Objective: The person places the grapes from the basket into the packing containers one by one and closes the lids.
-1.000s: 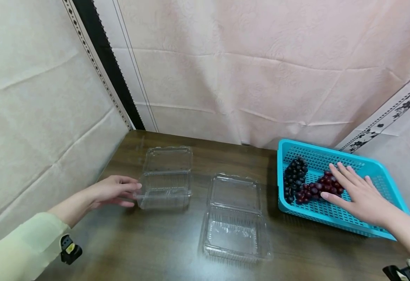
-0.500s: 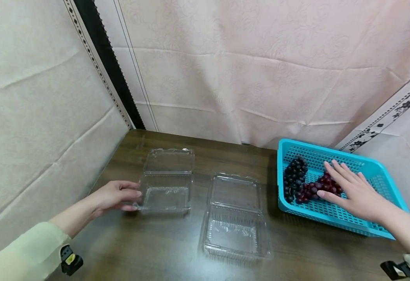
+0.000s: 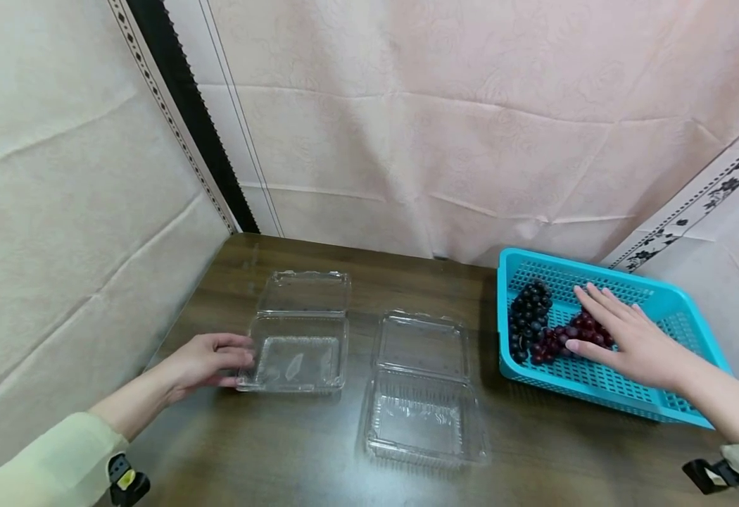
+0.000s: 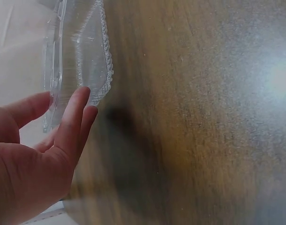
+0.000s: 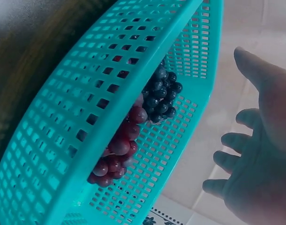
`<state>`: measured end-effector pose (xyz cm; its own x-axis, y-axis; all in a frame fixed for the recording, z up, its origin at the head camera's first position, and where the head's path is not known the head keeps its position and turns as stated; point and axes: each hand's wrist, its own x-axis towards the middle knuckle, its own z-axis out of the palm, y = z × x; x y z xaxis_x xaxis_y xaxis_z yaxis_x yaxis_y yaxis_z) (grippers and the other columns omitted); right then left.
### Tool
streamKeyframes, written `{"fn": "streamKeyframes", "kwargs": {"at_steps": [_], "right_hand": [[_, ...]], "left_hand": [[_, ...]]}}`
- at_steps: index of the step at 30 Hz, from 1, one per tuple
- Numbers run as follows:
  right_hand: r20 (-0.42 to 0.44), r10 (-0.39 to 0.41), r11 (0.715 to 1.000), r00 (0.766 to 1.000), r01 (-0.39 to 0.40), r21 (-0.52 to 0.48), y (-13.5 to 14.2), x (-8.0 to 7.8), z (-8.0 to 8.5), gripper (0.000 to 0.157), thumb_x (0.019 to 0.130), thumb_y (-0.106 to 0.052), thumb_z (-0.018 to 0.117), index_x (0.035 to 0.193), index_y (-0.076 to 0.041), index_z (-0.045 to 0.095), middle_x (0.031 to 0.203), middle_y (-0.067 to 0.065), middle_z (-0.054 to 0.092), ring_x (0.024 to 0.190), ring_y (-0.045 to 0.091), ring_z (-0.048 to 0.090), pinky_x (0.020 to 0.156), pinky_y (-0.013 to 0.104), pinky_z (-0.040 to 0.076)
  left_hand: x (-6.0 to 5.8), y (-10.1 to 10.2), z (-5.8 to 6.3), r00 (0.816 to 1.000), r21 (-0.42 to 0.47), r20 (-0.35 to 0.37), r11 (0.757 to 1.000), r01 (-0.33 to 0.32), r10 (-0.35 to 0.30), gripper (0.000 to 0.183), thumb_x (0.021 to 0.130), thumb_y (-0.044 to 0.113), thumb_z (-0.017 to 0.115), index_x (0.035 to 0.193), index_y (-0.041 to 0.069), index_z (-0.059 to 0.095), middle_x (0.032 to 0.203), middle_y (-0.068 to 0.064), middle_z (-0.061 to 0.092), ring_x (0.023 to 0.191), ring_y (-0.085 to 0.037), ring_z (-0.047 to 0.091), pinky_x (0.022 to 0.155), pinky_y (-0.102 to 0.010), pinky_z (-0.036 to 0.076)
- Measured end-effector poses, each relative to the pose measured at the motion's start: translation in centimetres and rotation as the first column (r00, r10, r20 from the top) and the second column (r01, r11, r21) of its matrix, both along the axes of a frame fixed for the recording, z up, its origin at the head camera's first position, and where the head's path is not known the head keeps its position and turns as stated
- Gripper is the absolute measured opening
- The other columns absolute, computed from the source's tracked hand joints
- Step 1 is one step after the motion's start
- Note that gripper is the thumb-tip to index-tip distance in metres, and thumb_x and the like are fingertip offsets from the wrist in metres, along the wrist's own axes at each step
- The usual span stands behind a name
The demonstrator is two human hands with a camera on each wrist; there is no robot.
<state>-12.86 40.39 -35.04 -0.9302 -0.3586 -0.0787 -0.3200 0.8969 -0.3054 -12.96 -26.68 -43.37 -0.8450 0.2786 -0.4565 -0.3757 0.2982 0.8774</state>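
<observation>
My left hand (image 3: 207, 362) holds the left side of a clear plastic clamshell box (image 3: 296, 359), its lid folded back. In the left wrist view, the thumb touches the box's rim (image 4: 56, 70) while the fingers lie against its side wall. Over the blue perforated basket (image 3: 604, 405) hovers my right hand (image 3: 635, 345), fingers straight and holding nothing. Inside that basket are a bunch of black grapes (image 3: 531, 310) and a bunch of red grapes (image 3: 559, 341). The right wrist view shows the hand apart from both bunches.
A second clear clamshell box (image 3: 420, 415) lies unfolded between the first box and the basket. All of it rests on a brown wooden table (image 3: 268, 451). Pale cloth (image 3: 471, 141) hangs behind and on both sides.
The left box has come down nearly flat and slightly toward me, my left hand moving with it. My right hand has drifted a little left over the basket.
</observation>
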Motion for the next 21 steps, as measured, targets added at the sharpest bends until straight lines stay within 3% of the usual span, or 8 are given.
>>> {"fn": "streamKeyframes", "kwargs": {"at_steps": [8,16,21], "right_hand": [[0.073,-0.025,0.998,0.997,0.028,-0.048,-0.3,-1.8,1.0,0.096,0.105,-0.038,0.071,0.173,-0.010,0.009,0.174,0.032,0.010,0.156,0.060,0.014,0.111,0.086,0.026],[0.166,-0.048,0.998,0.985,0.055,-0.037,-0.2,-3.8,1.0,0.086,0.110,-0.040,0.059,0.169,0.003,0.013,0.165,0.042,0.023,0.144,0.067,0.030,0.106,0.084,0.036],[0.271,-0.078,0.994,0.959,0.096,-0.055,-0.1,-4.8,0.6,0.084,0.113,-0.044,0.049,0.167,0.008,0.012,0.163,0.044,0.025,0.145,0.065,0.032,0.108,0.081,0.039]], "left_hand": [[0.1,0.0,-0.4,1.000,0.010,-0.001,1.000,-0.017,0.017,0.064,0.107,0.007,0.065,0.156,-0.019,0.033,0.153,-0.037,0.049,0.118,-0.017,0.069,0.091,-0.038,0.066],[0.2,0.0,-0.5,0.999,0.015,0.015,0.999,-0.032,0.031,0.065,0.106,0.009,0.067,0.156,-0.017,0.035,0.152,-0.035,0.052,0.120,-0.019,0.069,0.092,-0.039,0.065],[0.2,0.0,-0.5,0.999,0.028,0.019,0.999,-0.030,0.029,0.066,0.106,0.010,0.068,0.156,-0.017,0.034,0.153,-0.035,0.051,0.120,-0.019,0.069,0.093,-0.039,0.065]]}}
